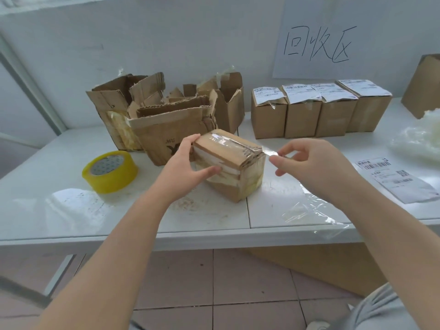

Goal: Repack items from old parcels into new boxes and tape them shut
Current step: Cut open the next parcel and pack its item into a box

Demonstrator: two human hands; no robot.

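Mid-task, approx. halfway by the look of it; the person is on the unpacking side of one more parcel.

Done so far, judging by the layout: four sealed boxes (319,110) stand in a row at the back right of the tabletop (59,206), each w/ a shipping label on top and clear tape over the seams; a heap of torn old cartons (166,115) sits at the back left, opened and apparently emptied.

In hand now: the old parcel (228,148) stands at the centre of the tabletop, near the front edge, wrinkled and banded w/ yellowed tape. The left hand (190,163) grips its left end, fingers (192,139) curled over the top and thumb on the near face. The right hand (307,160) is just beside the parcel's right end, fingers (281,153) narrowed to a pinch on a clear tape strip (270,152) that runs taut off the parcel's top corner; prob. peeling it off, since the tape roll (110,171) lies well apart on the left.

Left to do, as a judgement: get this parcel open, move its contents to a new box, tape and label it. Two loose labels (397,182) wait on the right, which suggests at least this much work remains. No empty new box can be picked out for certain — another brown box (423,84) at the far right edge is cut off by the frame.
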